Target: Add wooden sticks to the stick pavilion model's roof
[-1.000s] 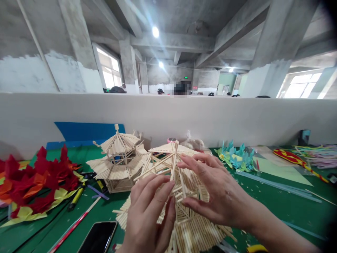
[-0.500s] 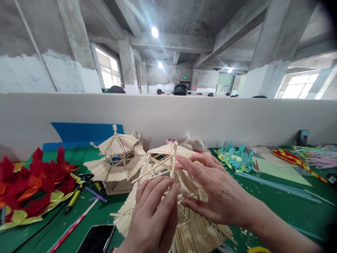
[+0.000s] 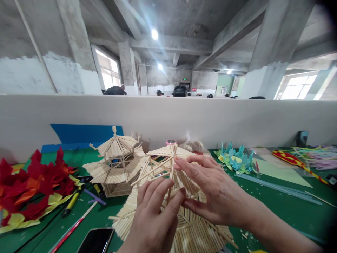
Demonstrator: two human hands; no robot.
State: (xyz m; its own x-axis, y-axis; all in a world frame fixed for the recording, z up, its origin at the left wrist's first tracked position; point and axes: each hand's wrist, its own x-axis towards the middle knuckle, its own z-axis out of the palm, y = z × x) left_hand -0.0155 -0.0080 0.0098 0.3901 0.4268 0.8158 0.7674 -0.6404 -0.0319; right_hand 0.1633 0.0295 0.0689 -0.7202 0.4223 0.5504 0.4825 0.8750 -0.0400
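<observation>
A model pavilion of thin wooden sticks [image 3: 196, 233] stands before me, with a wide lower roof and a partly open upper roof frame [image 3: 155, 165]. My left hand [image 3: 156, 214] is at the near side of that frame, fingers bent and thumb opposite, closed around a wooden stick [image 3: 171, 191] that slopes down from the peak. My right hand [image 3: 210, 186] lies over the right side of the upper roof, fingers stretched and thumb apart. Its index fingertip touches the ridge below the peak; its thumb tip is by my left thumb. Both hands hide part of the roof.
A second stick pavilion [image 3: 116, 165] stands behind left. Red and orange paper pieces [image 3: 34, 186] and a phone [image 3: 96, 240] lie left on the green table [image 3: 268, 200]. Blue paper flowers [image 3: 234, 158] and clear strips [image 3: 279, 188] lie right. A white partition [image 3: 210, 119] runs behind.
My left thumb has moved right, away from its fingers, showing the stick between them. My right fingertips have shifted slightly left and down along the ridge. The pavilion stays in place.
</observation>
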